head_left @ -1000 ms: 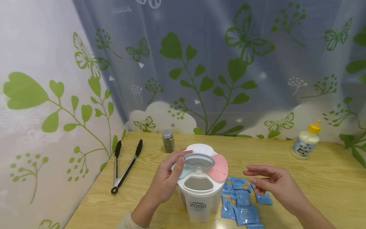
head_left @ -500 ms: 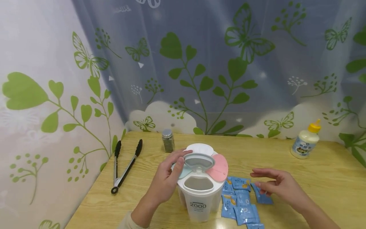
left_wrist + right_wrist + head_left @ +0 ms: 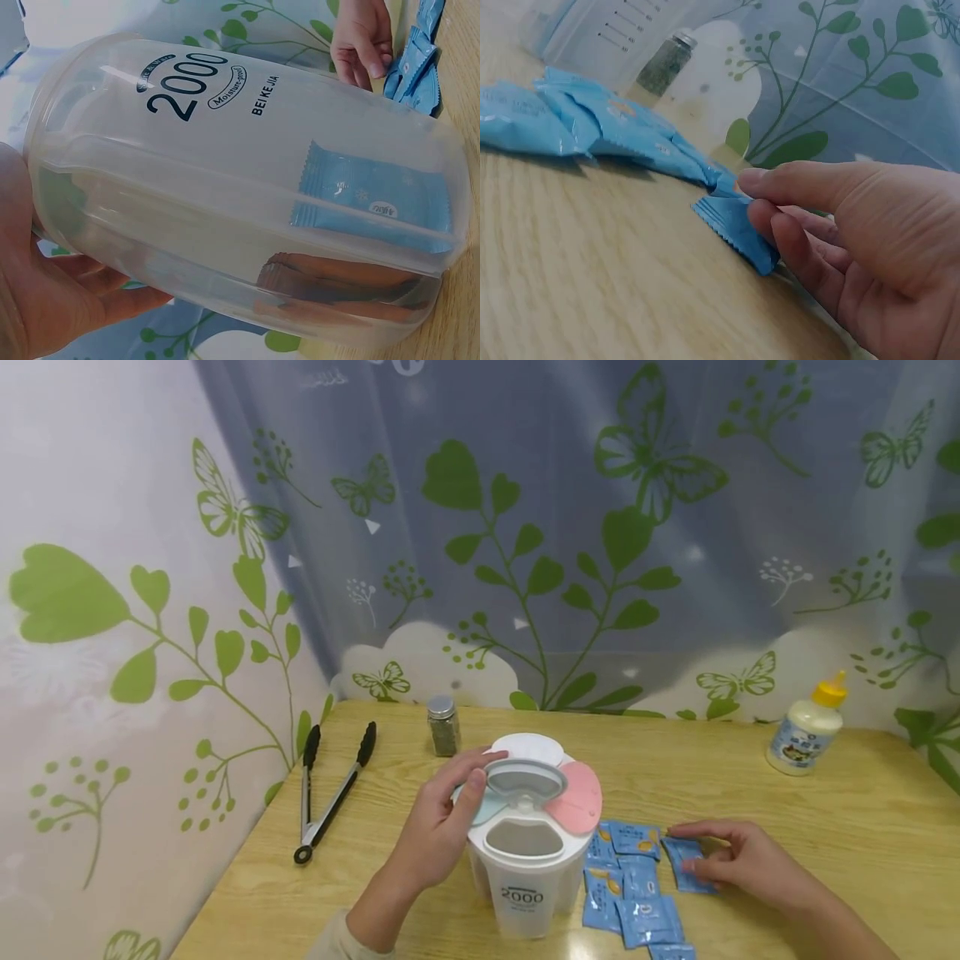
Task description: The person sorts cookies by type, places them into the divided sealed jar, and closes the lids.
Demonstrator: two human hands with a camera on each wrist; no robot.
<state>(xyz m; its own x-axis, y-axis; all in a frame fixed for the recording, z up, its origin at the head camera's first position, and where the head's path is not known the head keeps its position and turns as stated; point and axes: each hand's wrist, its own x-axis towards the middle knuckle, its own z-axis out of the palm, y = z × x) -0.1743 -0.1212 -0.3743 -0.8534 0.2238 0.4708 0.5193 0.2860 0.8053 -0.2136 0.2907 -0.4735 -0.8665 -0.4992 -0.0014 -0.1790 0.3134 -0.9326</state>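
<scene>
A clear storage container [image 3: 522,906] with a white lid stands upright on the table, marked "2000". Its grey flap [image 3: 527,779] is raised over an opening; the pink [image 3: 576,797] and light-blue [image 3: 487,806] flaps are down. My left hand [image 3: 442,818] grips the container's upper left side, thumb on top. Through the wall, the left wrist view shows a blue packet [image 3: 375,199] and brown packets [image 3: 337,279] in separate compartments. My right hand [image 3: 757,864] has thumb and fingers around a single blue packet [image 3: 686,864] on the table, also seen close in the right wrist view.
Several blue packets [image 3: 637,877] lie overlapping right of the container. Behind it stands a small jar [image 3: 444,731] with a silver cap. Black-tipped tongs [image 3: 330,810] lie at left. A yellow-capped bottle [image 3: 804,735] stands at the back right.
My right hand has moved down and slightly right, from hovering above the single blue packet to gripping it. The left hand stays on the container.
</scene>
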